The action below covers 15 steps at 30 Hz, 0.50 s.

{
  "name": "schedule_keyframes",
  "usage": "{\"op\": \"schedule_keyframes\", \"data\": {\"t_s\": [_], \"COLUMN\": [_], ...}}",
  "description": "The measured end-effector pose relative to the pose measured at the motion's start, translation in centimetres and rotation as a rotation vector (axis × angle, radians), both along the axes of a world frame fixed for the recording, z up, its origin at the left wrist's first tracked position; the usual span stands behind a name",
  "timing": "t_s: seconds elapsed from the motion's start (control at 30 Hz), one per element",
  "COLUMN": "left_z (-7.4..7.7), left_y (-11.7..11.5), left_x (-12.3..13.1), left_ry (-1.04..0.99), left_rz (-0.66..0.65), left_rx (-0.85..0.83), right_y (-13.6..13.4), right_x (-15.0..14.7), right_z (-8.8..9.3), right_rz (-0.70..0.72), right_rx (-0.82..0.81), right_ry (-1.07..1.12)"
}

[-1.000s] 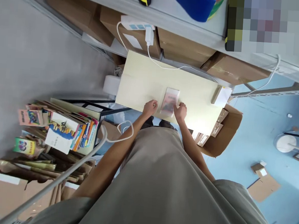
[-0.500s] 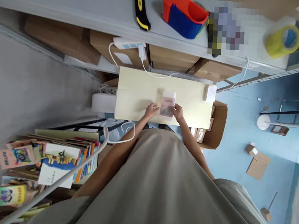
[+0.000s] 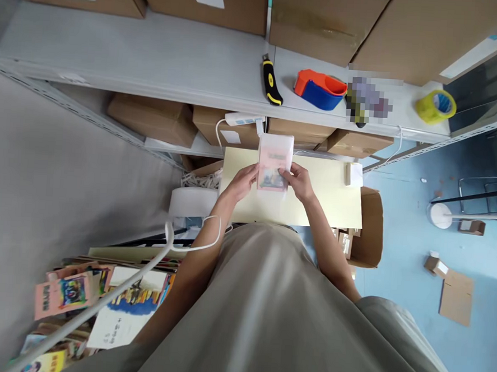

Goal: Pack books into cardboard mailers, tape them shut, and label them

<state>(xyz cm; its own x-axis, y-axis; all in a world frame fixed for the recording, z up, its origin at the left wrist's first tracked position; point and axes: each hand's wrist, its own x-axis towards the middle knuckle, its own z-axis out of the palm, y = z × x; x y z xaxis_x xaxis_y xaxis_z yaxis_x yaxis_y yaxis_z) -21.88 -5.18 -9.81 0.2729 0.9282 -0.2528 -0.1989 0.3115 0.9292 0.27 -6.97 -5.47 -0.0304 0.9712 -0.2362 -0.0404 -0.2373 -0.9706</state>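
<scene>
A pink-covered book (image 3: 272, 168) in a translucent white wrapping is held up above the pale yellow table (image 3: 331, 205). My left hand (image 3: 243, 182) is closed on its left edge. On the other side my right hand (image 3: 299, 183) grips the right edge, with the thumb lying across the front. Extra wrapping stands out past the book's top end. The fingers behind the book are hidden. A small white stack (image 3: 354, 174) lies at the table's right end.
On the grey shelf ahead lie a box cutter (image 3: 271, 83), an orange-and-blue tape dispenser (image 3: 322, 89) and a yellow tape roll (image 3: 436, 106). An open cardboard box (image 3: 370, 230) stands right of the table. Many books (image 3: 129, 308) are piled at left, behind a grey curved pole (image 3: 111, 295).
The wrapped book has come up off the table, closer to me. My left hand, beside it before, now holds its left edge. The view has tilted up, showing more shelf.
</scene>
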Motion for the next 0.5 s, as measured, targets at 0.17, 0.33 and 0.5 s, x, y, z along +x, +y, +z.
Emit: {"op": "schedule_keyframes", "data": {"t_s": [0.17, 0.33, 0.5], "left_z": [0.1, 0.5, 2.4], "left_y": [-0.6, -1.6, -3.8], "left_x": [-2.4, -3.5, -3.5], "left_ry": [-0.028, 0.193, 0.494], "left_rz": [0.159, 0.490, 0.541], "left_rx": [-0.095, 0.018, 0.285], "right_y": [0.2, -0.3, -2.0], "right_x": [-3.0, -7.6, -13.8], "right_z": [0.0, -0.3, 0.0], "right_rz": [0.000, -0.225, -0.107], "right_rx": [0.054, 0.147, 0.151], "right_ry": [-0.099, -0.404, -0.156]}}
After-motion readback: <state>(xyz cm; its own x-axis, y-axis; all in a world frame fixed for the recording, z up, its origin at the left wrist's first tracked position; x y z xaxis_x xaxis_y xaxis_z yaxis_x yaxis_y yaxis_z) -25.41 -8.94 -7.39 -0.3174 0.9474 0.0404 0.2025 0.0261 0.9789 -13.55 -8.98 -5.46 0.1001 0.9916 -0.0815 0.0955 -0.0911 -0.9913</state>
